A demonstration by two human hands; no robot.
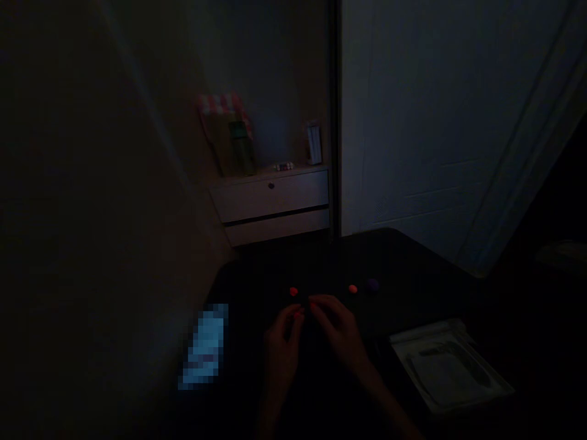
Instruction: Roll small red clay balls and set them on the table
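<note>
The room is very dark. My left hand (pixel 282 345) and my right hand (pixel 337 330) meet over a dark table (pixel 413 275), fingertips close together and curled. Between the fingertips something small and red (pixel 299 314) shows, too dim to name. Just beyond the hands lie a small red piece (pixel 294 291), an orange piece (pixel 352 289) and a purple piece (pixel 372 284) on the table.
A clear plastic bag (pixel 447 363) lies on the table at the right. A blurred bright patch (pixel 205 348) sits at the left. Behind stands a pale drawer unit (pixel 273 198) with a striped box (pixel 224 131) and small items, beside a white door (pixel 435 122).
</note>
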